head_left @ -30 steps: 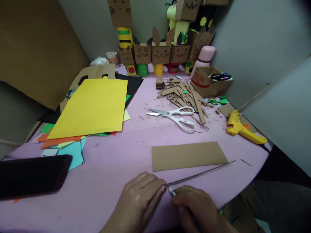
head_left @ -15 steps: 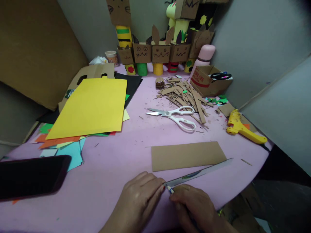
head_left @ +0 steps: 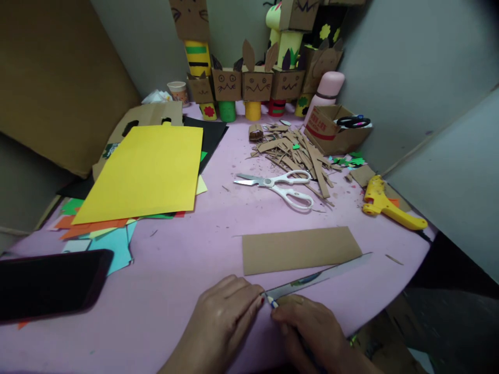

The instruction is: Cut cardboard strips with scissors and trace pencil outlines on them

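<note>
A flat, shiny ruler point(head_left: 327, 274) with a printed picture on it slants up to the right at the front of the table. My left hand point(head_left: 224, 314) is closed at its left end, thumb and fingers pressed together there. In my right hand point(head_left: 312, 319) is a blue and white pencil point(head_left: 273, 302), its tip at the ruler's left end, close to my left fingertips. Most of the pencil is hidden by the hand. Just beyond the ruler lies a rectangular piece of cardboard point(head_left: 298, 250), its lower right corner touching or nearly touching the ruler.
White-handled scissors point(head_left: 268, 182) lie partly spread behind the cardboard, before a heap of cardboard scraps point(head_left: 290, 148). A yellow glue gun point(head_left: 393, 208) rests at right. Yellow paper point(head_left: 152, 171) and a dark tablet point(head_left: 50, 285) occupy the left. Cardboard cat figures point(head_left: 257, 85) line the back.
Hands, pencil and ruler stay almost where they were. The whole view has shifted very slightly.
</note>
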